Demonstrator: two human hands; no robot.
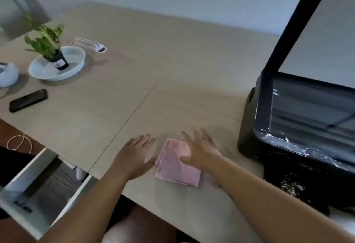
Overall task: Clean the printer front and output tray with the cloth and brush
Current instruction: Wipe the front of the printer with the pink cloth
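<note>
Pale wood-grain desk (172, 60) backs onto a plain grey wall. Both hands lie on it, apart, with fingers straight and spread. The left hand (132, 154) rests flat on the desk just left of the folded pink cloth (176, 167), thumb close to the cloth edge; contact cannot be confirmed. The right hand (201, 150) covers the far right corner of the cloth, thumb pressed on its top face, fingers extending beyond it. Neither hand curls round anything. The cloth lies flat between the hands.

Right of the right hand stands the black printer (288, 127), near the cloth but apart from it. Its scanner lid (326, 31) is raised. White specks cover the printer's front edge and the output tray (295, 189). The right forearm lies between the cloth and that tray.

Left of the left hand, below desk level, a white drawer (38, 194) stands open. Farther left and beyond lie a black phone (28, 100), a potted plant (46, 39) in a white dish (75, 68), and a white elongated item (89, 44), too blurred to identify.
</note>
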